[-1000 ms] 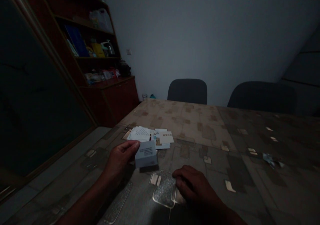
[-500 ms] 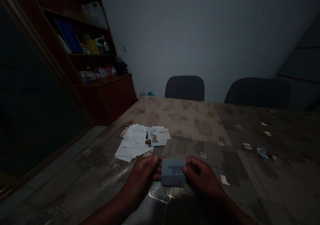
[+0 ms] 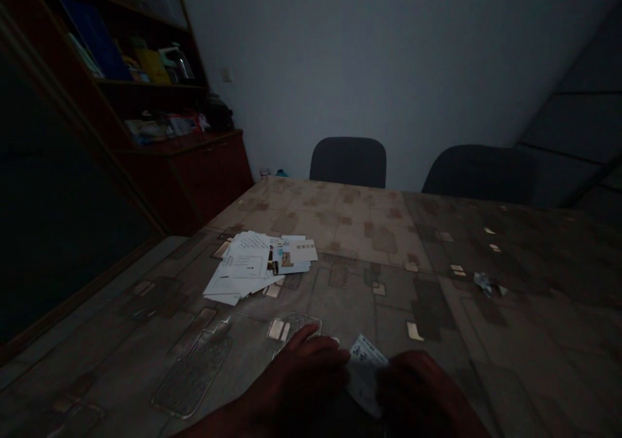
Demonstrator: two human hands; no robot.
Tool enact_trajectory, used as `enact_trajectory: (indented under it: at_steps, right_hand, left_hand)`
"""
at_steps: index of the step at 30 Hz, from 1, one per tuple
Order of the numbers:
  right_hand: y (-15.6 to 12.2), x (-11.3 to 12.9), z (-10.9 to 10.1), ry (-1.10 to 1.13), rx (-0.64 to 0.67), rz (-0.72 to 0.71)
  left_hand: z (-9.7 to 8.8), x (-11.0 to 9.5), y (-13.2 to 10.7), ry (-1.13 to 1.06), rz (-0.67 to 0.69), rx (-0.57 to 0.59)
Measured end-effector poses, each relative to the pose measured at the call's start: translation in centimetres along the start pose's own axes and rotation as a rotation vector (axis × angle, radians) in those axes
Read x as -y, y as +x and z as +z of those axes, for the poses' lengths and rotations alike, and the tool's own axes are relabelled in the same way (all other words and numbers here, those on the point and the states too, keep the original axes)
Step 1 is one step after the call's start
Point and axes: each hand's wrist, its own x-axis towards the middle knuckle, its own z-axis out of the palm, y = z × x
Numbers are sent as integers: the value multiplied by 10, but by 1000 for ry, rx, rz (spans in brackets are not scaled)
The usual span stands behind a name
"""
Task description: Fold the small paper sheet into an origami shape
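Between my hands, low in the head view, is a small pale printed paper card [image 3: 365, 368], tilted, with dark marks along its upper edge. My right hand [image 3: 420, 392] grips its right side, fingers closed. At its left edge, my left hand [image 3: 313, 376] has curled fingers pressed against the card. Both hands are dark, and their lower parts fade into shadow. Farther left on the table lies a loose, overlapping pile of papers and cards [image 3: 247, 269], white sheets with print and some with small pictures.
A patterned cloth covers the table [image 3: 335, 211]. A small crumpled scrap [image 3: 483, 284] lies to the right. Two dark chairs [image 3: 348, 161] stand along the far edge. A wooden shelf cabinet [image 3: 214, 172] with assorted items is at the left, against the wall.
The card has come nearer my body and slightly right, turning from flat and square to tilted. Both hands moved down with it, fingers now curled over its sides. The camera view shifted a little.
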Motion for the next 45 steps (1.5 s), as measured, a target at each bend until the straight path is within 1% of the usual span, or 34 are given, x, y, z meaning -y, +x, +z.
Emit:
enact_trajectory:
  at_steps: [3, 5, 8, 10, 11, 12, 15, 17, 20, 23, 25, 26, 27, 28, 29, 30, 31, 33, 34, 35, 37, 38, 40, 41, 43, 44, 45]
  right_hand:
    - [2, -3, 1, 68, 39, 75]
    - [7, -6, -1, 95, 44, 103]
    - [12, -10, -5, 126, 52, 18]
    - [13, -10, -6, 161, 35, -5]
    - [13, -9, -6, 182, 22, 3]
    - [13, -8, -7, 205, 13, 18]
    - [13, -3, -5, 276, -4, 98]
    - [15, 1, -4, 314, -12, 115]
    - [20, 4, -5, 359, -9, 77]
    - [24, 5, -14, 438, 55, 89]
    - [25, 3, -24, 529, 62, 133]
    - [26, 1, -29, 563, 14, 149]
    - [26, 0, -34, 582, -73, 160]
    - [28, -1, -38, 546, -159, 209]
    - [31, -1, -41, 496, -243, 182]
    - [34, 0, -42, 446, -299, 121]
    - [38, 2, -42, 403, -338, 24]
    - [49, 8, -38, 351, -339, -157]
    - [55, 12, -35, 340, -363, -220]
    - [61, 15, -31, 321, -340, -211]
    - [67, 19, -25, 310, -323, -235]
    - [67, 19, -23, 290, -311, -208]
    - [61, 14, -17, 225, -240, -109]
    - [54, 9, -13, 190, -192, -63]
    - [37, -2, -3, 159, -101, -87]
    - [27, -7, 3, 150, -115, -136]
    - [19, -11, 9, 112, -156, -166]
  left_hand:
    - [0, 5, 0, 106, 132, 116]
    - [-4, 7, 1, 150, 194, 135]
    - [-11, 7, 4, 172, 241, 128]
    - [-14, 5, 5, 173, 262, 130]
    - [-15, 3, 5, 163, 261, 115]
    - [-16, 2, 5, 139, 272, 75]
    - [-18, -4, 6, 87, 289, -16]
    - [-19, -7, 9, 92, 286, -20]
    - [-21, -12, 14, 99, 261, -10]
    - [-23, -15, 16, 99, 222, -7]
    - [-25, -14, 14, 99, 228, 15]
    - [-25, -13, 13, 89, 235, 26]
    - [-26, -12, 12, 76, 241, 25]
    - [-27, -11, 11, 66, 242, 5]
    - [-28, -10, 11, 70, 243, -35]
    - [-28, -10, 12, 90, 246, -90]
    - [-29, -10, 13, 125, 254, -149]
    - [-31, -12, 20, 201, 309, -228]
    - [-33, -14, 25, 209, 343, -240]
    - [-36, -16, 29, 193, 391, -246]
    - [-45, -18, 37, 213, 468, -268]
    - [-53, -18, 39, 265, 482, -295]
    - [-73, -11, 39, 399, 463, -354]
    - [-85, -4, 37, 481, 468, -389]
    - [-110, 15, 27, 627, 439, -419]
    - [-121, 26, 21, 686, 406, -412]
    - [-131, 36, 15, 739, 352, -384]
